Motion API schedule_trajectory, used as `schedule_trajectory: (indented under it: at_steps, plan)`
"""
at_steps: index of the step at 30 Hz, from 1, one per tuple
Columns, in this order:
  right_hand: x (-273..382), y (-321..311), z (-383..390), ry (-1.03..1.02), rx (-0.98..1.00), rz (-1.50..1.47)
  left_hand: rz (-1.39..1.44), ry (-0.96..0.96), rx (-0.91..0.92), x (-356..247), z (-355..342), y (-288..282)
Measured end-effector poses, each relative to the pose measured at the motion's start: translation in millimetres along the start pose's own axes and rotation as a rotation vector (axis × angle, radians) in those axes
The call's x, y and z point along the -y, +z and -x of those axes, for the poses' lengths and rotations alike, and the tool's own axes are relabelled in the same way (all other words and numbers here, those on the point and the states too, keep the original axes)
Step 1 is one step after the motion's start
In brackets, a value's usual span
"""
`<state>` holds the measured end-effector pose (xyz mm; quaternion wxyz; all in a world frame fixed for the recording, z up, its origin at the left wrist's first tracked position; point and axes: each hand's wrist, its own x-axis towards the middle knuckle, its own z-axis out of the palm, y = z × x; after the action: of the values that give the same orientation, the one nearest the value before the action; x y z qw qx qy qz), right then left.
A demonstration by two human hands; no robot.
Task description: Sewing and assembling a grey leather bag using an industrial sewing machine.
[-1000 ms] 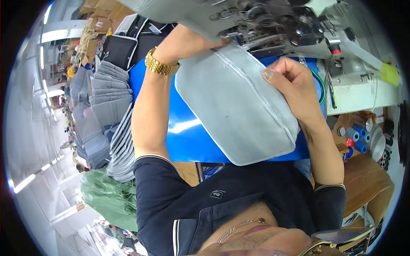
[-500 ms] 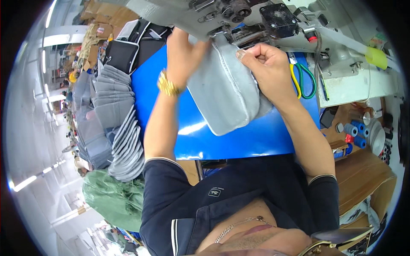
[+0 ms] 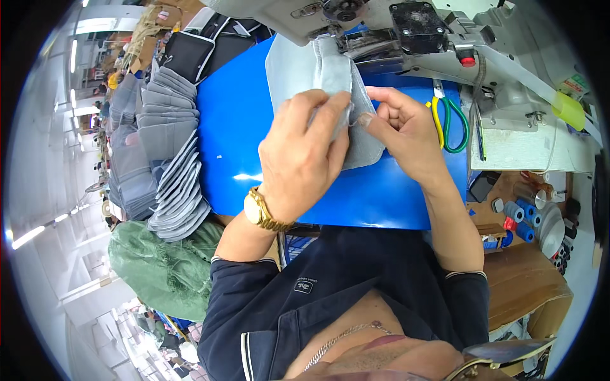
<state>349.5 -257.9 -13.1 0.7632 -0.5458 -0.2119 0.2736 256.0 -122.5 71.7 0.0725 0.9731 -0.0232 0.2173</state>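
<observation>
Both hands have drawn together since the earlier frame, left hand [image 3: 305, 155] and right hand [image 3: 400, 130] pinching the grey fabric piece [image 3: 330, 76] folded. Its top edge sits under the sewing machine [image 3: 406, 32]; bare blue table [image 3: 235, 133] lies leftward.

Light: bright, even overhead strip lamps on your left | Glare: white streaks on your glossy blue plastic table sheet [image 3: 235, 152] | Shadows: soft, faint | Focus: centre sharp | Edges: you get heavy fisheye bending, black corners, washed-out left rim
</observation>
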Motion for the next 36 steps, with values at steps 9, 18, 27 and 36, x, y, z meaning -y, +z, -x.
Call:
schedule_trajectory:
  at_steps: [9, 18, 27, 36]
  plan:
    - [-13, 0, 2, -0.012, 0.020, -0.044, 0.067, 0.056, -0.159, -3, 2, 26]
    - [-18, 5, -19, -0.059, -0.030, -0.006, 0.049, 0.135, -0.187, 18, -17, 37]
    - [-9, 1, -41, -0.036, -0.026, 0.077, -0.071, 0.097, -0.156, 37, -37, 48]
    - [15, 12, 1, -0.076, -0.199, 0.229, 0.120, 0.017, -0.373, 37, -4, 49]
